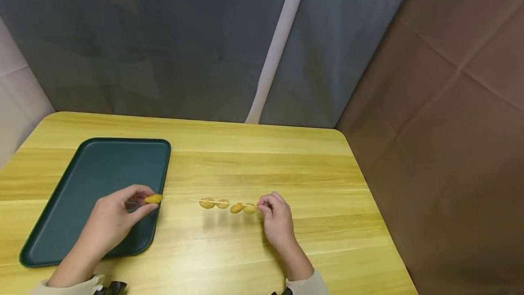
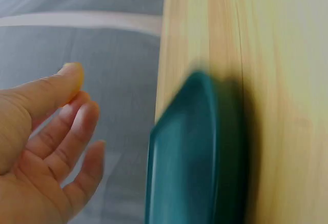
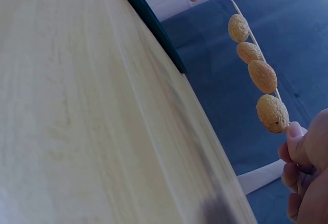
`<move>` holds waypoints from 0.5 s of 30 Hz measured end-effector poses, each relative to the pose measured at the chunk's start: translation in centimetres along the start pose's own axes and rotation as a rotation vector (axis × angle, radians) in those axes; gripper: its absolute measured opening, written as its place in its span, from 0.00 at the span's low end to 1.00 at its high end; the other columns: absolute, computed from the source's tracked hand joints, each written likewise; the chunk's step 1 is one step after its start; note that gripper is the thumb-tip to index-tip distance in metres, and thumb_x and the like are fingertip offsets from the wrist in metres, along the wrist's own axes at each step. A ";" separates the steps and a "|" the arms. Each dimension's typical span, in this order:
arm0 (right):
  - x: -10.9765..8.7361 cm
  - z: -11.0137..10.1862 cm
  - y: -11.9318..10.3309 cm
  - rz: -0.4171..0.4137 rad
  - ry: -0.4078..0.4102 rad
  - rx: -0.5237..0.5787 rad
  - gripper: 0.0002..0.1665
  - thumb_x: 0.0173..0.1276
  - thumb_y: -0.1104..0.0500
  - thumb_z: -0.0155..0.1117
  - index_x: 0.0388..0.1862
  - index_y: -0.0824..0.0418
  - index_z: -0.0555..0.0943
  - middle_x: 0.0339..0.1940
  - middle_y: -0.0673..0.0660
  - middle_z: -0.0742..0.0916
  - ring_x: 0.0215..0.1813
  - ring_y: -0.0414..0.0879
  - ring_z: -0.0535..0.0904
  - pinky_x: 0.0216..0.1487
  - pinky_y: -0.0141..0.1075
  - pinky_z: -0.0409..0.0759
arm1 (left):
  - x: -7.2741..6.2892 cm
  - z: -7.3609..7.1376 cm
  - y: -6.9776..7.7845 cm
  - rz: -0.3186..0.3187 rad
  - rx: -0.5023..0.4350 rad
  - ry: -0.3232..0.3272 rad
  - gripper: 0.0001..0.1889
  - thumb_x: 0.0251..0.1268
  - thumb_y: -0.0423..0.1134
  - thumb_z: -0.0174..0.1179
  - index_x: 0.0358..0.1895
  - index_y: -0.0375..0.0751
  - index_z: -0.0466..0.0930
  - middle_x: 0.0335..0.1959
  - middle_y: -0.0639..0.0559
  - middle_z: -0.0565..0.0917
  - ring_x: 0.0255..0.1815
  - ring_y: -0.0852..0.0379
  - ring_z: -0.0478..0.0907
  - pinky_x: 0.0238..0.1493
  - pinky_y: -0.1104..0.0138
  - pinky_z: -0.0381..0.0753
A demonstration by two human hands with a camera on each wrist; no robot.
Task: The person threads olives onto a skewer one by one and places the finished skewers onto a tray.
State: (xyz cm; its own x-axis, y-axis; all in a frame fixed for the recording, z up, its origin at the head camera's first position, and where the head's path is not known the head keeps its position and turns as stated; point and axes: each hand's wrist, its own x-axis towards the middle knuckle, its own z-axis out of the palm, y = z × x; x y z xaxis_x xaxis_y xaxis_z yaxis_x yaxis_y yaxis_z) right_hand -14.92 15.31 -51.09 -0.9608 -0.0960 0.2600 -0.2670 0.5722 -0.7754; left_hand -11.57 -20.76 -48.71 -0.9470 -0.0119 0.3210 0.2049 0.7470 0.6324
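Observation:
My left hand [image 1: 112, 220] pinches one golden-brown oval piece of food [image 1: 153, 199] between thumb and fingers, above the right side of a dark green tray [image 1: 110, 163]. My right hand [image 1: 279, 222] grips the blunt end of a thin wooden skewer [image 1: 227, 203], whose tip points left toward that piece. Several wrinkled oval food pieces [image 3: 262, 77] are threaded along the skewer, the last one close to my right thumb. A gap separates the skewer tip from the piece in my left hand. In the left wrist view that piece is mostly hidden behind the thumb.
The tray lies on the left of a yellow wood-grain table [image 1: 311, 167]. A dark grey cloth [image 1: 163, 49] hangs behind the table, with a pale strip [image 1: 282, 26] running down it. Brown cloth [image 1: 450, 149] hangs along the right side.

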 end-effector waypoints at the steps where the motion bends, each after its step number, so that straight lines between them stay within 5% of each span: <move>1: 0.0 -0.1 0.0 -0.003 0.004 0.004 0.03 0.67 0.62 0.67 0.33 0.60 0.82 0.30 0.47 0.78 0.33 0.39 0.73 0.35 0.31 0.77 | 0.0 0.3 0.4 -0.003 -0.015 -0.013 0.12 0.58 0.38 0.75 0.44 0.44 0.85 0.31 0.57 0.85 0.28 0.62 0.82 0.30 0.69 0.81; 5: 0.2 -0.3 -0.1 -0.019 0.018 0.012 0.04 0.66 0.63 0.68 0.32 0.59 0.82 0.30 0.47 0.78 0.33 0.39 0.73 0.34 0.31 0.77 | -0.1 1.5 1.5 -0.017 -0.060 -0.062 0.10 0.64 0.39 0.72 0.45 0.40 0.86 0.31 0.57 0.86 0.27 0.65 0.80 0.28 0.70 0.78; 11: 0.2 -0.5 -0.2 -0.037 0.014 -0.013 0.04 0.66 0.64 0.67 0.31 0.57 0.81 0.30 0.46 0.77 0.33 0.38 0.73 0.34 0.30 0.78 | -0.2 2.9 2.2 0.049 -0.103 -0.063 0.08 0.61 0.36 0.73 0.43 0.40 0.88 0.27 0.61 0.85 0.23 0.68 0.76 0.23 0.70 0.74; 15: 0.1 -0.5 -0.1 -0.052 0.015 -0.037 0.04 0.65 0.62 0.67 0.31 0.56 0.81 0.29 0.45 0.77 0.32 0.38 0.73 0.33 0.30 0.78 | -0.3 3.2 2.7 0.022 -0.162 -0.084 0.09 0.62 0.39 0.73 0.43 0.42 0.88 0.27 0.61 0.83 0.24 0.68 0.77 0.24 0.70 0.75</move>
State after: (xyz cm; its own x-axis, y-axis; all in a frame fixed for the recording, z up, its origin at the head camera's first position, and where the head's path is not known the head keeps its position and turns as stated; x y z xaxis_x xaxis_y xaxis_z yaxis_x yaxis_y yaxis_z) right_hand -14.94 15.61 -50.68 -0.9444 -0.1145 0.3083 -0.3136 0.5961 -0.7391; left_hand -11.49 -16.62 -49.39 -0.9577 0.0634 0.2805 0.2565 0.6295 0.7334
